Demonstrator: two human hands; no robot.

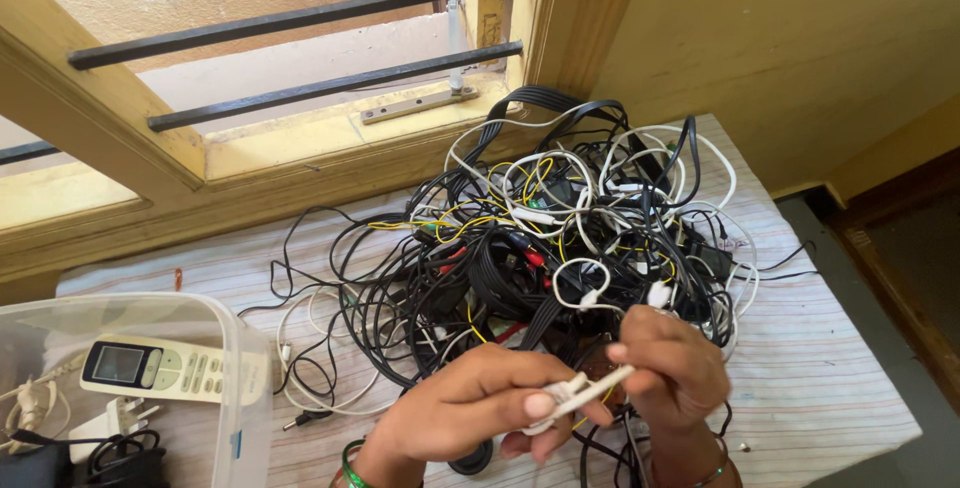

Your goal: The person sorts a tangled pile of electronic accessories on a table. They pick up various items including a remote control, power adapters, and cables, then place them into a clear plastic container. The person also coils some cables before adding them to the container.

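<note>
A big tangle of black, white and yellow cables [560, 238] lies heaped on a table with a striped cloth [830, 368]. At its near edge both my hands work on one white cable [585, 393]. My left hand [470, 413], a green bangle at its wrist, pinches the white cable's flat end between thumb and fingers. Just to its right, my right hand [672, 368], wearing a thin metal bangle, grips the same white cable where it runs up to a small white loop [583, 286] in the heap.
A clear plastic box [225, 348] stands at the near left; it holds a white remote control [160, 370], a white plug adapter [112, 420] and coiled black leads. Behind the table is a yellow window frame [300, 148] with dark bars. The floor drops away on the right.
</note>
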